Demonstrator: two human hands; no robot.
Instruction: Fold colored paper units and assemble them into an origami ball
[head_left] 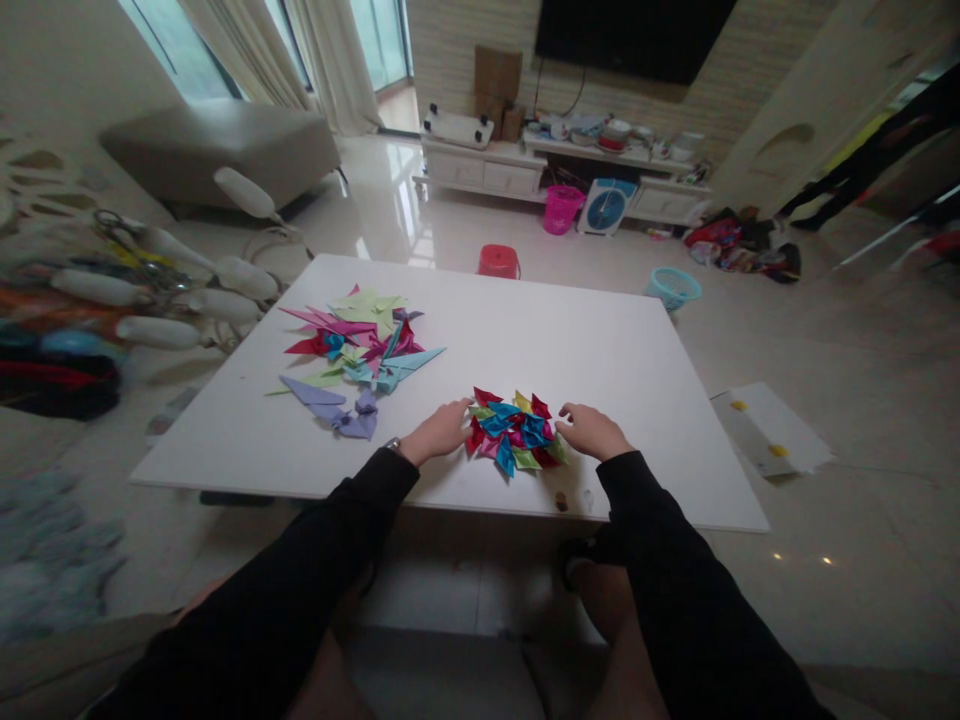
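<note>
A small heap of folded coloured paper pieces (514, 432), red, blue, green and pink, lies near the front edge of a white table (540, 340). My left hand (441, 430) rests on the table at the heap's left side, fingers curled and touching the pieces. My right hand (591, 430) lies at the heap's right side, fingers bent toward it and touching it. Both hands bracket the heap. Farther back on the left lies a looser pile of larger folded papers (352, 355) in purple, green, pink and teal.
A cluttered rack with scissors and white handles (150, 280) stands left of the table. On the floor lie a white sheet (772, 430), a red stool (499, 261), a teal basket (673, 287) and a pink bin (562, 208). A grey sofa (225, 150) sits at the back left.
</note>
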